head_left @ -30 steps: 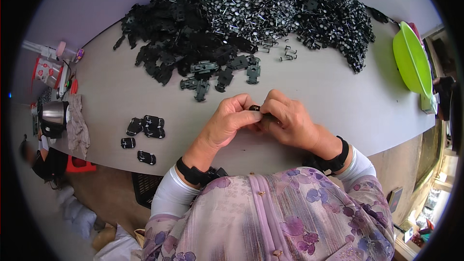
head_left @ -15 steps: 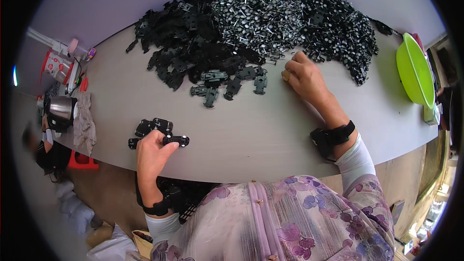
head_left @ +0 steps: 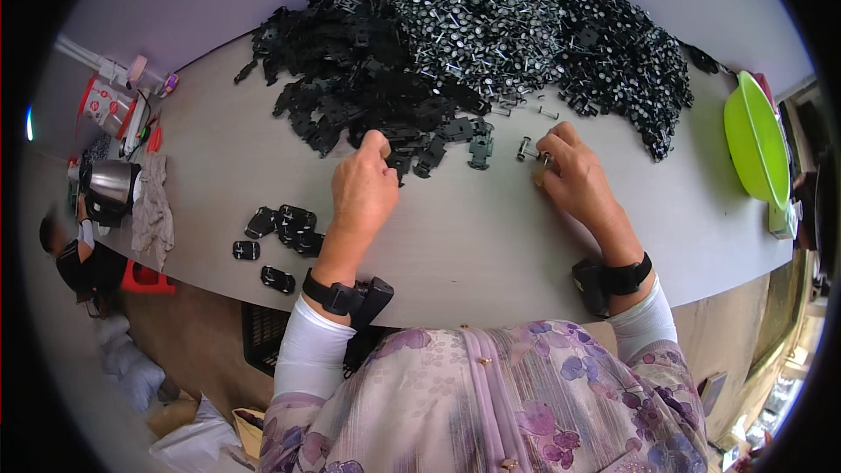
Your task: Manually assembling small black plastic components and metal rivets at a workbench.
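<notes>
Looking through the head view from my remote seat, I have the left grip (head_left: 363,188) at the near edge of the dark chassis pieces (head_left: 429,156), its fingers curled; my angle hides the fingertips, so I cannot tell whether they clamp one. My right grip (head_left: 578,173) has thumb and fingers bent close together at a wheel-and-axle piece (head_left: 546,158), which lies right at the fingertips, though I cannot tell if it is pinched. Another axle piece (head_left: 526,149) sits just left of it on the worktop (head_left: 464,236)
</notes>
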A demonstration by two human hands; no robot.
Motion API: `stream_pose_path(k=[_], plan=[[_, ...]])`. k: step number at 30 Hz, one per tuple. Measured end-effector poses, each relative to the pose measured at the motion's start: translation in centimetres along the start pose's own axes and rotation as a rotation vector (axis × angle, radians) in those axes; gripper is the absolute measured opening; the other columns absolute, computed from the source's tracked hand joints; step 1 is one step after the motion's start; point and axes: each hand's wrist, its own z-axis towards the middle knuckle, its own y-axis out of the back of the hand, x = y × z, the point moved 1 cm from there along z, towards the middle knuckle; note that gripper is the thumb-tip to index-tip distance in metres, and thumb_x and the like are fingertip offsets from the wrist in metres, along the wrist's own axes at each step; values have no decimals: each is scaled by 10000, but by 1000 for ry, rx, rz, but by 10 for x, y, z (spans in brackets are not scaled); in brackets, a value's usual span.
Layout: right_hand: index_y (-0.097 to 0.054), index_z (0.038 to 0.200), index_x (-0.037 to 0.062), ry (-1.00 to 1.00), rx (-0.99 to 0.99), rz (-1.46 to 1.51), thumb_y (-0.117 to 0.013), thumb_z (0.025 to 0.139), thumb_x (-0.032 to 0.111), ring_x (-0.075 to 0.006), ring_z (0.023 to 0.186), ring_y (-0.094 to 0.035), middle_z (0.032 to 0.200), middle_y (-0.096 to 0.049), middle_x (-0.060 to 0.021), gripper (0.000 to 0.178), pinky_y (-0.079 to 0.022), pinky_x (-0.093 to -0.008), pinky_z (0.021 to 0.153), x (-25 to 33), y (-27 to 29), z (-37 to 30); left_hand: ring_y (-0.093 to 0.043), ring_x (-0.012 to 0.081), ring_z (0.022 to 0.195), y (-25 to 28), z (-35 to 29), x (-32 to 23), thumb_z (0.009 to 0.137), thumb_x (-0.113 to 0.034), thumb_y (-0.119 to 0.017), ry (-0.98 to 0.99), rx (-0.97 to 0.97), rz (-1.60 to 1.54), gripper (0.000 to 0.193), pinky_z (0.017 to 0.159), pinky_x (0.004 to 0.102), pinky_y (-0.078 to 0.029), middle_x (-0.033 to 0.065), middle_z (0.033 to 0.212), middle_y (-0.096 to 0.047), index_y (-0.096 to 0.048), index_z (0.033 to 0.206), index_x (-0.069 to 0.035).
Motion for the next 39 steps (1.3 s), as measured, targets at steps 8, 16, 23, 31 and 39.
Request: stream_pose_path(k=[8,16,23,31,39], plan=[[-579,965,3,31,-4,-10,-647,686,-41,-255,678,-584,942,-551,-110,291,-482,-365,627,-9,-3,0,-600,299,775,-2,0,2,736,-13,-678,-55,-80,-5,269,684,402,-480,131,867,-622,-574,984,-13],[-586,926,-12,20,-11,-120,-638,693,-41,-256,683,-587,917,-557,-120,240,-475,-365,644,-11,0,-3,-582,185,660,-3,-4,24,723,79,-625,131,-70,-404,274,588,302,-487,60,789,-576,-598,985,6],[-600,906,0,-67,15,108,-662,703,-21,-224,741,-623,925,-567,-106,213,-499,-325,603,8,5,-3,-558,79,593,11,1,11,779,51,-540,431,109,-1073,216,482,221,-454,41,824,-604,-610,982,25],[-580,942,30,144,7,319,-695,710,-32,-206,815,-597,985,-563,-77,267,-503,-314,651,25,-4,-9,-567,80,635,8,8,-4,817,20,-541,325,7,-1242,210,532,212,-452,33,829,-612,-607,1015,-1],[-600,938,41,387,-64,313,-733,617,-45,-283,887,-576,982,-576,-94,358,-490,-363,724,42,-7,-9,-610,114,588,-26,-11,-50,819,-26,-647,451,713,-1528,172,502,239,-499,42,788,-626,-620,982,19]])
